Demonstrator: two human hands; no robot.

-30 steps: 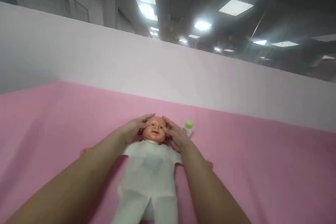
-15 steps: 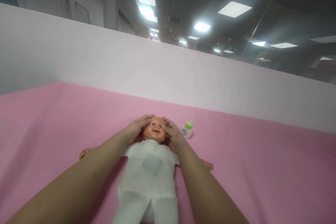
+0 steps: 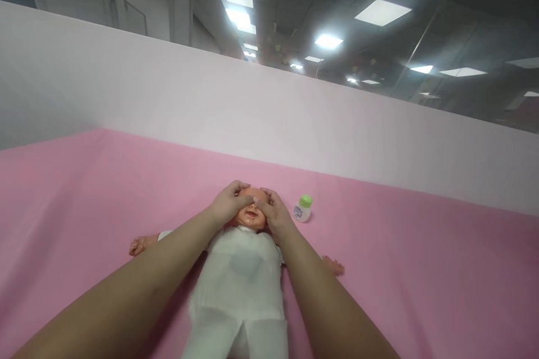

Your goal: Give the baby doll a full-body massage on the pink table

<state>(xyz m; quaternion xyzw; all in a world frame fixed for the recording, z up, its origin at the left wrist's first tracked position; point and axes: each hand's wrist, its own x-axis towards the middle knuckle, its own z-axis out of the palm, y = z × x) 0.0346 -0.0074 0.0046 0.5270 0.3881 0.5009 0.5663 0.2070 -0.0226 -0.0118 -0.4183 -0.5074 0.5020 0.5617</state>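
Note:
A baby doll [image 3: 246,277] in white clothes lies on its back, its head toward the far wall and both arms spread out. My left hand [image 3: 229,201] cups one side of the doll's head, thumb laid across the brow. On the opposite side my right hand [image 3: 275,214] curves round the head in the same way. The two thumbs meet over the doll's eyes and hide them, while its mouth and chin stay visible. Just right of my right hand stands a small clear bottle [image 3: 301,213] with a green cap and a printed label.
A pink sheet [image 3: 400,269] covers the surface under the doll, with a few soft creases. Behind it rises a white wall panel [image 3: 269,112]. Beyond the panel are a doorway [image 3: 141,8] and ceiling lights [image 3: 383,12].
Both thumbs have moved inward across the doll's brow and now cover its eyes, which showed before. My left hand has shifted slightly right. The doll and bottle lie as before.

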